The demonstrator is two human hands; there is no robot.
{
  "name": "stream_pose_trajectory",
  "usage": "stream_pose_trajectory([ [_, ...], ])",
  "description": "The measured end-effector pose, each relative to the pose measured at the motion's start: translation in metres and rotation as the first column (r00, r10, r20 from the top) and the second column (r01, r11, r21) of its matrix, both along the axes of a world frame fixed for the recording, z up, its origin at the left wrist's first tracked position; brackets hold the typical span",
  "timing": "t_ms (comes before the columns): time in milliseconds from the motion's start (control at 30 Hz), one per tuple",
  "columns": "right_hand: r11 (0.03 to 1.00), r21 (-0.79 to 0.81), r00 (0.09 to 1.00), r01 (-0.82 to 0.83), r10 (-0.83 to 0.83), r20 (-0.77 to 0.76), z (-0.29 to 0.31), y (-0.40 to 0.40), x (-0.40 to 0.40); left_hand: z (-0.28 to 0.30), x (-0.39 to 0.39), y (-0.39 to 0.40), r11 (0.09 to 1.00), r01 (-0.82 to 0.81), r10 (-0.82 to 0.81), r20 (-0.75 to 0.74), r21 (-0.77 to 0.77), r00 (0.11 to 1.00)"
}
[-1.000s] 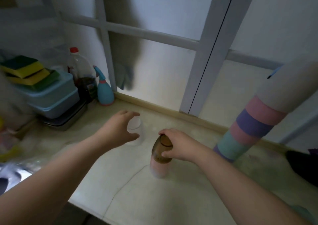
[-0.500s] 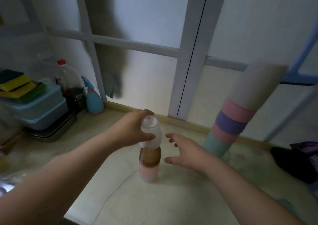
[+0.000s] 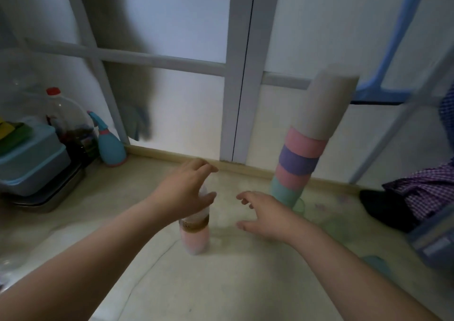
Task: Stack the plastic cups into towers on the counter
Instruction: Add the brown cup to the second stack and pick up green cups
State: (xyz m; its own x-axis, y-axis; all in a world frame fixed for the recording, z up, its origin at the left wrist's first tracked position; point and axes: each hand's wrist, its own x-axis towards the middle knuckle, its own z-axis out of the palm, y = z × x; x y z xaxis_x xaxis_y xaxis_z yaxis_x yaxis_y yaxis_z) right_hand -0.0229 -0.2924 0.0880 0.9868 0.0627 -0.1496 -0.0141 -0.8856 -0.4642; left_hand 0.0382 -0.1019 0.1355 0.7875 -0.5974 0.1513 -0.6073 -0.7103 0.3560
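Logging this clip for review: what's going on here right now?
A person is stacking plastic cups on a counter. The left hand rests over the clear cup topping a short stack; the right hand hovers open beside it. A taller tower stands behind, to the right.

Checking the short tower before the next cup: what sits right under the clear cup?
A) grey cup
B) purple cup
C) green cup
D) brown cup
D: below the clear cup, a brown cup band shows, resting on a pink cup; the left hand is open over the top.
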Motion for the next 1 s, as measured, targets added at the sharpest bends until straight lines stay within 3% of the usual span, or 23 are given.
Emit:
stream_pose_trajectory([
  [133, 0.998, -0.01, 0.998, 0.058, -0.058, -0.015, 0.001, -0.023, -0.023, -0.005, -0.018, -0.039, 0.988, 0.149, -0.152, 0.071, 0.043, 0.986],
  [400, 0.937, -0.22, 0.954, 0.273, -0.293, -0.063, -0.018, -0.128, -0.114, -0.06, -0.057, -0.136, 0.927, 0.356, -0.349, -0.081, 0.119, 0.934],
  [600, 0.86, -0.326, 0.878, 0.393, -0.456, -0.143, -0.043, -0.202, -0.165, -0.088, -0.087, -0.202, 0.913, 0.383, -0.357, -0.18, 0.138, 0.917],
  [1000, 0.902, -0.262, 0.885, 0.344, -0.405, -0.232, -0.109, -0.238, -0.155, -0.146, -0.085, -0.259, 0.939, 0.313, -0.256, -0.318, 0.144, 0.913],
])
